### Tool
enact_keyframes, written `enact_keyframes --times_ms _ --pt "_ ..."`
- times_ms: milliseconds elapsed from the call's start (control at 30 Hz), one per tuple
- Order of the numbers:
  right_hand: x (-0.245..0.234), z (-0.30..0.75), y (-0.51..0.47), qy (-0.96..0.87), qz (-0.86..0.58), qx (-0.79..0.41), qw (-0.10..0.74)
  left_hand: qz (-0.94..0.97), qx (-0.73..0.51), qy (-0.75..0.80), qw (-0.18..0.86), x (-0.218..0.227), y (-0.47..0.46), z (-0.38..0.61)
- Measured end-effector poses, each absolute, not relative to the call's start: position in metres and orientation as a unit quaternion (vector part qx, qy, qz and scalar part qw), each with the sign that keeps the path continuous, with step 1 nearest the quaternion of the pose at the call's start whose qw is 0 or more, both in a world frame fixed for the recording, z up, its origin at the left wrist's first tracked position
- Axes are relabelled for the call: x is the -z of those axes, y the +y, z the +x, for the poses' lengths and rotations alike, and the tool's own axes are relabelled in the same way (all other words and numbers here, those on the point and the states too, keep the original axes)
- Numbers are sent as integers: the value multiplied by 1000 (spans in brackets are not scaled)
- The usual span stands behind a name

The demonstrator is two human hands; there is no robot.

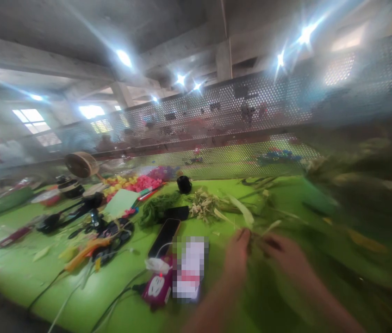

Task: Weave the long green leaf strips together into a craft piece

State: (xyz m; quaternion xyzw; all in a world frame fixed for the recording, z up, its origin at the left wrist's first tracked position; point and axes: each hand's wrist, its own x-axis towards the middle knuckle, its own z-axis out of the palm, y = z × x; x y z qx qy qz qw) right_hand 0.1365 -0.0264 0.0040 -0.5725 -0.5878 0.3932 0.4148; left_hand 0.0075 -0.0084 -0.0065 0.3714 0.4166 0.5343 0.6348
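Observation:
My left hand (pixel 238 252) is closed, with fingertips pinched on a strip of pale, dry plant material that looks like corn husk (pixel 256 237). Beside it, my right hand (pixel 284 252) also has its fingers closed on the same strip; motion blur hides the exact grip. Just beyond the hands lies a long pale husk leaf (pixel 242 209). A bundle of straw-coloured husk pieces (pixel 204 205) rests on the green table (pixel 216 319), and dark green netting or fabric (pixel 157 208) sits to its left.
Two phones, one dark (pixel 164 237) and one lit (pixel 190 270), lie left of the hands near a purple power socket (pixel 157 286) with cables. An orange-handled glue gun (pixel 86 253) is farther left. A perforated metal divider (pixel 209 115) stands behind. Husk material (pixel 365 152) fills the right.

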Motion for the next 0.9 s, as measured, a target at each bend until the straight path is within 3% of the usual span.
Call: enact_keyframes --times_ms 500,900 --pt "-24 134 -32 -448 -585 -492 464 513 -484 404 583 10 -8 6" --pt "-20 140 -31 -460 -611 -411 496 500 -480 395 602 14 -9 10"
